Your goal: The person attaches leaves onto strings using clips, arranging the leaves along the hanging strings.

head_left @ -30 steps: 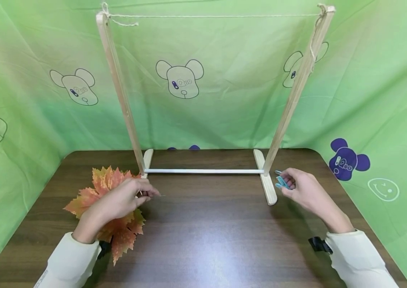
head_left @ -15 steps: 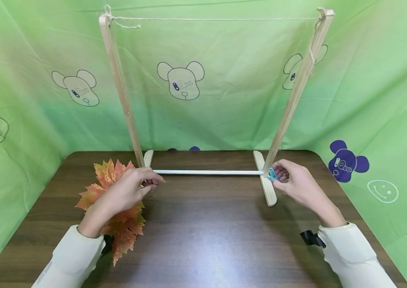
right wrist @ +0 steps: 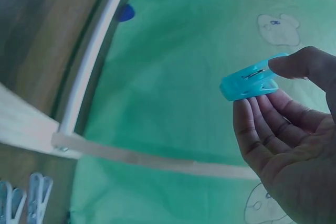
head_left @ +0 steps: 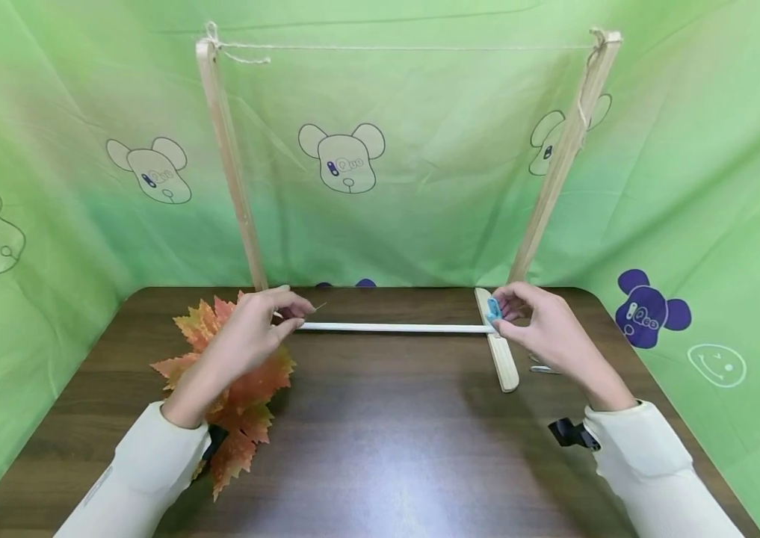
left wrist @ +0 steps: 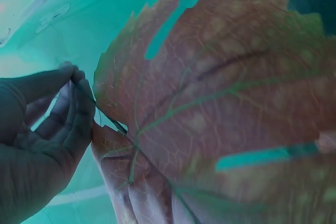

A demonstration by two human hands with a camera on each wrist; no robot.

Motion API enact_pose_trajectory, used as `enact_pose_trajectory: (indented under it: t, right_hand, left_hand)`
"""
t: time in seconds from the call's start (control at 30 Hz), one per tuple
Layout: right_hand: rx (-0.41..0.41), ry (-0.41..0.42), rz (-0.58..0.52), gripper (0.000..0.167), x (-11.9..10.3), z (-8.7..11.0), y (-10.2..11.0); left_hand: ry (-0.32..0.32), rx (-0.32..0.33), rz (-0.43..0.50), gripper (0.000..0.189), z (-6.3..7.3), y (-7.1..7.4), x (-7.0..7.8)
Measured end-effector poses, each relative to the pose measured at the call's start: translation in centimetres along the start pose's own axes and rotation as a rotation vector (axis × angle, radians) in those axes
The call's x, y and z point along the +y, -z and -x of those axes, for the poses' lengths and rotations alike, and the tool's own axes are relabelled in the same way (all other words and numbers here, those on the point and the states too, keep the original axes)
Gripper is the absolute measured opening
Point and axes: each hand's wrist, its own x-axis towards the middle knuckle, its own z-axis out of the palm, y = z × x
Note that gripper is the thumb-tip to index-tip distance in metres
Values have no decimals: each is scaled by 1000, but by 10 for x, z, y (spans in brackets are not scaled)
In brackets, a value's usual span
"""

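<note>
My left hand (head_left: 255, 332) pinches the thin stem of an orange-red artificial maple leaf (head_left: 241, 407) between thumb and fingertips. The leaf spreads below and behind that hand in the head view, partly covered by the wrist. Up close in the left wrist view, the veined leaf (left wrist: 210, 77) fills most of the frame, its dark stem running to the fingertips. My right hand (head_left: 541, 329) holds a light blue clothespin (right wrist: 249, 82), thumb on one side and fingers on the other. It overlaps the right end of the white rod (head_left: 393, 327) in the head view.
Two wooden posts (head_left: 235, 164) rise at the back of the brown table (head_left: 386, 433), with a string (head_left: 406, 48) tied across their tops. A wooden foot (head_left: 503, 362) supports the right post. More clothespins (right wrist: 37, 195) lie beside that foot. Green printed cloth (head_left: 420, 224) hangs behind.
Both hands have risen and moved farther away, the left one bringing the leaf along. My right hand has carried the blue clothespin leftward from beside the stand's foot to in front of the post.
</note>
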Motion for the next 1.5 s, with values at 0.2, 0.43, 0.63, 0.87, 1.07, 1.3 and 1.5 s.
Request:
enact_pose_trajectory:
  t: [0.2, 0.43, 0.63, 0.87, 1.07, 1.3, 1.5]
  right_hand:
    - [5, 0, -58, 24, -16, -12, 3]
    - [3, 6, -129, 22, -38, -32, 4]
    - [20, 48, -186, 22, -52, -47, 6]
    - [32, 56, -209, 24, -65, -59, 9]
    - [48, 74, -272, 24, -79, -74, 7]
    - [78, 88, -365, 23, -100, -95, 8]
    - [131, 130, -422, 22, -116, -114, 15]
  left_hand:
    - [93, 76, 53, 17, -12, 3, 8]
    - [114, 149, 116, 15, -24, 3, 16]
    - [116, 216, 149, 15, -34, 6, 25]
    - [97, 300, 225, 13, -45, 8, 36]
    - [98, 367, 306, 12, -54, 12, 42]
    - [51, 429, 414, 12, -67, 19, 47]
    - [-6, 520, 536, 15, -78, 29, 51]
